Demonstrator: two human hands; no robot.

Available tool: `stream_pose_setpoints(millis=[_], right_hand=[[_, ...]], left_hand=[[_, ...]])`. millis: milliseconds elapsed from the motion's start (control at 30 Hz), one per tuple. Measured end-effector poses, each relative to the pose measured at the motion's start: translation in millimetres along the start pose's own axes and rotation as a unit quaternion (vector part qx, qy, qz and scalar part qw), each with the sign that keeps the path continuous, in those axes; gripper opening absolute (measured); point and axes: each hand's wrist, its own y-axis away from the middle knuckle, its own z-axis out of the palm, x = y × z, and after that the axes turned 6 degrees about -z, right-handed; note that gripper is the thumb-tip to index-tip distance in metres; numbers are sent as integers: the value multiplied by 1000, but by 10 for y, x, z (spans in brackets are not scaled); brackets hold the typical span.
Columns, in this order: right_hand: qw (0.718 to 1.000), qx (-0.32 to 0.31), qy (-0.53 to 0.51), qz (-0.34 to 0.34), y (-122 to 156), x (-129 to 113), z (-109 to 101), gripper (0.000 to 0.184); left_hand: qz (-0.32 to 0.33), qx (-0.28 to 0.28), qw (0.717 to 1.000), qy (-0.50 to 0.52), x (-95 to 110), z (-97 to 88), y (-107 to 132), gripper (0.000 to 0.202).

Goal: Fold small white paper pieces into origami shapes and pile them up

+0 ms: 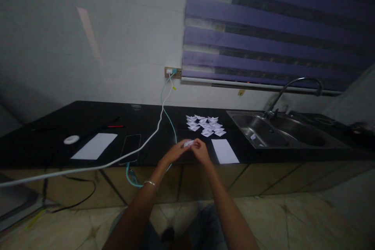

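Note:
Both my hands meet over the front edge of a black countertop (58,133). My left hand (175,151) and my right hand (200,150) pinch a small white piece of paper (188,144) between their fingertips. A silver bangle (150,183) circles my left wrist. Behind the hands lies a cluster of several small folded white paper pieces (205,125). A white paper sheet (224,150) lies flat just right of my right hand.
A phone (130,148) lies left of my hands, with a white cable (152,134) and a teal cable running up to a wall socket (172,72). Further left are another white sheet (95,145), a white round disc (71,139) and a red pen (115,126). A steel sink (281,133) with tap sits right.

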Motion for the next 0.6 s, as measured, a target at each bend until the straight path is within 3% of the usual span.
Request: stream_pose_setpoints(millis=[167, 267, 600], right_hand=[[990, 55, 119, -61, 31, -16, 88, 6], [982, 54, 166, -72, 54, -42, 105, 8], [971, 47, 225, -66, 57, -54, 144, 10]], left_hand=[[68, 86, 988, -113, 35, 16, 16, 39], [66, 114, 978, -163, 49, 17, 15, 34], [10, 114, 978, -176, 28, 19, 23, 26]])
